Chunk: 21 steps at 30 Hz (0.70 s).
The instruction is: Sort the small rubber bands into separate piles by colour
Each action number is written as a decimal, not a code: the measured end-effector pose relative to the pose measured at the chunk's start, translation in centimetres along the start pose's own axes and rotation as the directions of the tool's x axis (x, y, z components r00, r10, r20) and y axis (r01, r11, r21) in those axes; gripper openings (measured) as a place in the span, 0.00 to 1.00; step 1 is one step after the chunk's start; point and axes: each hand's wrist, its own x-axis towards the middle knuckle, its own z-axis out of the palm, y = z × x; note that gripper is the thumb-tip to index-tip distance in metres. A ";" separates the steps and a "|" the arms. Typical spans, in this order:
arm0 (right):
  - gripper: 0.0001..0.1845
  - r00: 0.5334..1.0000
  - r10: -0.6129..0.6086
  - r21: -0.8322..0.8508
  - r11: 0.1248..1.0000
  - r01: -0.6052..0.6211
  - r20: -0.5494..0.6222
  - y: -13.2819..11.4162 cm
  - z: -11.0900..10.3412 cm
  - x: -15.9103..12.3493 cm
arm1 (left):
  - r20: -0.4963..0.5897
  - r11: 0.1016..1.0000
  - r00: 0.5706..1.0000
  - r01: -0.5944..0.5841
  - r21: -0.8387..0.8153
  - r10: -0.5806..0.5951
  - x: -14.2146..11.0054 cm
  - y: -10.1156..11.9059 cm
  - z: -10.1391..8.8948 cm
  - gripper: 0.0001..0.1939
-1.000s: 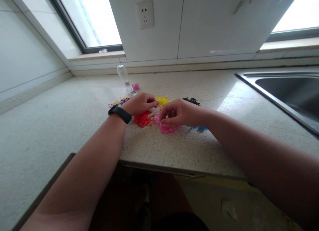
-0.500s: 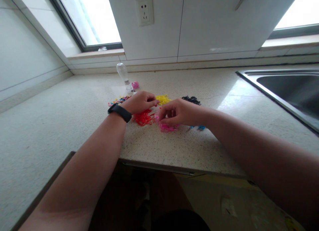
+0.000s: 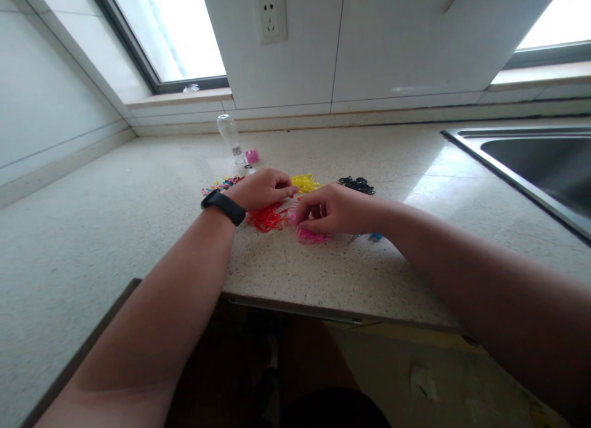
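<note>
Small piles of rubber bands lie on the counter, grouped by colour. My left hand, with a black band on its wrist, is closed in a pinch between the red pile and the yellow pile. What its fingertips hold is too small to make out. Over the pink pile, my right hand has thumb and fingers drawn together; anything between them is hidden. Behind its wrist is a black pile, and a partly covered blue pile lies under it. Mixed-colour bands show beyond my left wrist.
An upside-down clear bottle stands toward the back wall, with a pink cap beside it. A steel sink is set into the counter at the right. The counter's front edge runs close below my forearms.
The view has tilted slightly down, so the scene sits a little differently in the frame. Both hands keep almost the same place and pinched shape.
</note>
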 end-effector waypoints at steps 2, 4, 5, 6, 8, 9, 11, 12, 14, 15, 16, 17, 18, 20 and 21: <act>0.07 1.000 0.000 -0.008 1.000 0.000 0.002 0.0 0.0 0.0 | 0.005 1.000 1.000 -0.004 0.009 0.004 0.0 0.0 0.0 0.16; 0.07 1.000 -0.001 -0.020 1.000 0.001 0.005 0.0 0.0 0.0 | 0.012 1.000 1.000 -0.006 0.016 0.006 0.0 0.0 0.0 0.17; 0.07 1.000 -0.004 -0.028 1.000 0.004 0.005 0.0 0.0 0.0 | 0.016 1.000 1.000 -0.006 0.019 0.006 0.0 0.0 0.0 0.17; 0.07 1.000 -0.008 -0.036 0.999 0.008 0.005 0.0 0.1 0.0 | 0.020 1.000 1.000 -0.006 0.020 0.006 0.0 -0.1 0.0 0.16; 0.07 1.000 -0.017 -0.051 0.999 0.017 0.010 0.0 0.1 0.1 | 0.025 1.000 1.000 -0.007 0.015 0.006 0.1 -0.1 0.1 0.16; 0.07 1.000 -0.019 -0.059 0.998 0.019 0.011 0.0 0.1 0.1 | 0.026 1.000 1.000 -0.008 0.012 0.008 0.1 -0.2 0.1 0.16; 0.06 1.000 -0.021 -0.076 0.997 0.022 0.010 0.0 0.2 0.1 | 0.029 1.000 1.000 -0.012 0.006 0.011 0.1 -0.2 0.1 0.15; 0.06 1.000 -0.024 -0.087 0.996 0.025 0.009 0.0 0.2 0.1 | 0.031 1.000 0.999 -0.012 0.005 0.012 0.1 -0.3 0.1 0.15; 0.06 0.999 -0.032 -0.109 0.994 0.033 0.010 0.0 0.3 0.1 | 0.038 1.000 0.999 -0.011 0.002 0.011 0.1 -0.2 0.1 0.15; 0.06 0.999 -0.036 -0.118 0.992 0.037 0.011 0.0 0.3 0.1 | 0.043 1.000 0.999 -0.010 0.000 0.010 0.1 -0.2 0.1 0.15; 0.06 0.999 -0.041 -0.125 0.991 0.042 0.012 0.0 0.3 0.1 | 0.045 1.000 0.999 -0.006 -0.002 0.006 0.1 -0.2 0.1 0.15; 0.06 0.999 -0.044 -0.129 0.991 0.046 0.013 0.1 0.3 0.1 | 0.047 1.000 0.999 0.000 -0.002 0.000 0.1 -0.1 0.1 0.15; 0.06 0.999 -0.048 -0.131 0.990 0.049 0.012 0.1 0.3 0.1 | 0.049 1.000 0.999 0.006 -0.003 -0.006 0.1 0.0 0.0 0.15; 0.06 0.998 -0.058 -0.137 0.989 0.059 0.011 0.2 0.3 0.2 | 0.052 1.000 0.999 0.016 -0.003 -0.016 0.0 0.1 0.0 0.15; 0.06 0.998 -0.063 -0.142 0.988 0.064 0.012 0.2 0.4 0.2 | 0.055 1.000 0.998 0.019 -0.004 -0.018 0.0 0.1 0.0 0.15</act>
